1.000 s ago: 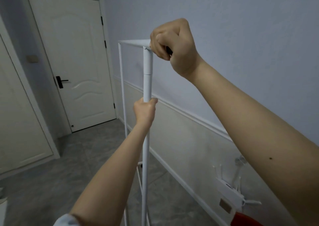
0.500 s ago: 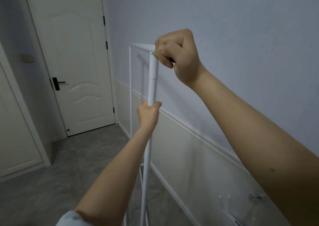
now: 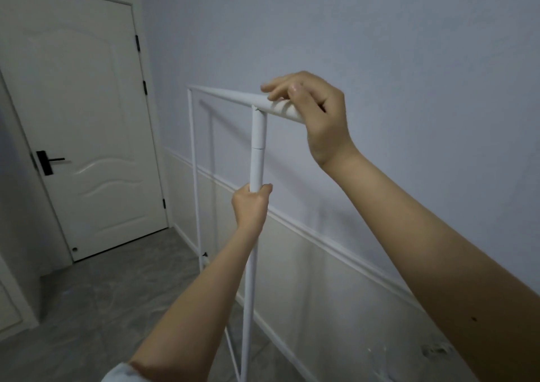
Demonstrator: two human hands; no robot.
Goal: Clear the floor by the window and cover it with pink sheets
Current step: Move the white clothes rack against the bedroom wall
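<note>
White metal garment rack (image 3: 258, 136) stands upright on the grey tiled floor (image 3: 96, 302), just beside the wall (image 3: 365, 45), frame running parallel to it. Near upright post rises through centre of view; top rail runs from its corner joint back toward the far post.

Left hand (image 3: 250, 206): fingers wrapped round the near upright post, below the joint sleeve, a firm grip, thumb side up.

Right hand (image 3: 315, 118): over the near end of the top rail, at the corner. Thumb underneath against the rail's end, fingers (image 3: 280, 89) laid across the top, loosely curled round it; hand holds the rail rather than clenching it.

Far post reaches the floor near the skirting; a small dark foot or caster shows at its base, too small to tell which.

White panel door (image 3: 84, 124) with black lever handle (image 3: 46, 162), closed, at the left end of the wall. Wall is pale blue above a white dado rail, cream below.
</note>
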